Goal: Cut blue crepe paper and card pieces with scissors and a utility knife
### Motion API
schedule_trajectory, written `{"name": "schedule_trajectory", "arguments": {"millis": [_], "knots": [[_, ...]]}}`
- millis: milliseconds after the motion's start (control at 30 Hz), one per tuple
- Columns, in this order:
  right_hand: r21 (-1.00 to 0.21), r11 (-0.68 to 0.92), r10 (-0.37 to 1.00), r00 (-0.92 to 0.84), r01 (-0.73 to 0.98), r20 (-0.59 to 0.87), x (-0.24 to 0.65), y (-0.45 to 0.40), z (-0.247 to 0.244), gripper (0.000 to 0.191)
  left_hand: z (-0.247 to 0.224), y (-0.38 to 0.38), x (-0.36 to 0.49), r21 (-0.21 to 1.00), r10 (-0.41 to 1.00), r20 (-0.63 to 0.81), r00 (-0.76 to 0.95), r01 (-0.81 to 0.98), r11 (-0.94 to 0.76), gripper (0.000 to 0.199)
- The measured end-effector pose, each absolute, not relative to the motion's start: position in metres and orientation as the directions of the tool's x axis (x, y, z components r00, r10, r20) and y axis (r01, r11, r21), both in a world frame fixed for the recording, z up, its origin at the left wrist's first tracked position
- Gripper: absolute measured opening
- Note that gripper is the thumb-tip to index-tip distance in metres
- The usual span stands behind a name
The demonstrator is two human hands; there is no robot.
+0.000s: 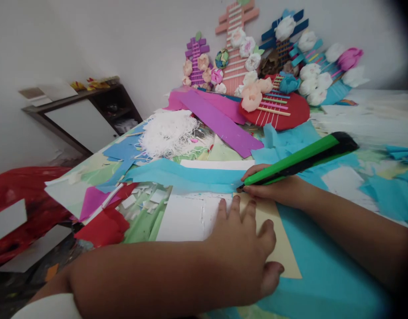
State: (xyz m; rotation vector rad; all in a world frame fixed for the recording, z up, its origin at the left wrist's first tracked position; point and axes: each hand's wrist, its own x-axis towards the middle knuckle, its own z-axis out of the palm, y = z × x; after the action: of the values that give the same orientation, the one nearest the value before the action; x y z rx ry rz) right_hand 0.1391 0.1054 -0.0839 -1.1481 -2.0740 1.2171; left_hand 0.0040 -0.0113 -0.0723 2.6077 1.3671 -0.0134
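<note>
My right hand (pixel 273 184) grips a green utility knife (pixel 297 159) with a black end, its tip low at the top edge of a cream card (pixel 270 235). Spread flat, my left hand (pixel 242 243) presses on the cream card and on the white sheet (pixel 184 212) beside it. A dark, broken line of marks runs down the white sheet. Just beyond both hands lies a strip of light blue paper (pixel 170 173). More blue paper (pixel 323 274) shows under and right of the card.
A heap of white string (pixel 170 133) and a purple strip (pixel 223 122) lie farther back. Decorated craft pieces with paper flowers (pixel 252 95) lean on the wall. Red paper (pixel 106 226) and white scraps (pixel 153 197) are at left, near a cabinet (pixel 80 119).
</note>
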Motion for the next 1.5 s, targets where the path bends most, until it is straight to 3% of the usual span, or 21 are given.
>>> {"name": "schedule_trajectory", "arguments": {"millis": [133,333,467,567,667,833,1167,1367,1500], "knots": [[-0.839,0.317,0.827,-0.562,0.442,0.017,0.138,0.104,-0.083,0.016,-0.075,-0.012,0.004,0.164,0.818,-0.079,0.569,0.817,-0.552,0.059],[-0.870,0.221,0.841,-0.538,0.441,-0.059,0.143,0.102,-0.081,0.021,-0.077,-0.011,0.005,0.147,0.818,-0.097,0.567,0.821,-0.552,0.058],[-0.814,0.349,0.773,-0.634,0.464,-0.030,0.143,0.105,-0.077,0.012,-0.077,-0.012,0.004,0.134,0.817,-0.092,0.569,0.820,-0.556,0.058],[-0.734,0.475,0.710,-0.704,0.485,-0.006,0.142,0.107,-0.074,0.023,-0.077,-0.011,0.003,0.131,0.815,-0.091,0.573,0.818,-0.560,0.059],[-0.685,0.489,0.719,-0.694,0.540,-0.034,0.142,0.106,-0.074,0.027,-0.076,-0.011,0.003,0.127,0.812,-0.107,0.574,0.818,-0.561,0.059],[-0.715,0.453,0.784,-0.619,0.532,0.036,0.143,0.102,-0.075,0.027,-0.076,-0.011,0.002,0.121,0.813,-0.099,0.574,0.817,-0.563,0.058],[-0.846,0.287,0.845,-0.535,0.449,0.002,0.149,0.094,-0.071,0.031,-0.079,-0.011,0.001,0.114,0.811,-0.093,0.577,0.816,-0.567,0.059],[-0.836,0.295,0.912,-0.398,0.462,0.102,0.141,0.093,-0.076,0.024,-0.075,-0.011,0.002,0.124,0.806,-0.126,0.579,0.815,-0.566,0.058],[-0.878,0.284,0.902,-0.418,0.384,0.109,0.140,0.093,-0.077,0.019,-0.077,-0.011,0.003,0.122,0.807,-0.099,0.582,0.812,-0.571,0.057]]}}
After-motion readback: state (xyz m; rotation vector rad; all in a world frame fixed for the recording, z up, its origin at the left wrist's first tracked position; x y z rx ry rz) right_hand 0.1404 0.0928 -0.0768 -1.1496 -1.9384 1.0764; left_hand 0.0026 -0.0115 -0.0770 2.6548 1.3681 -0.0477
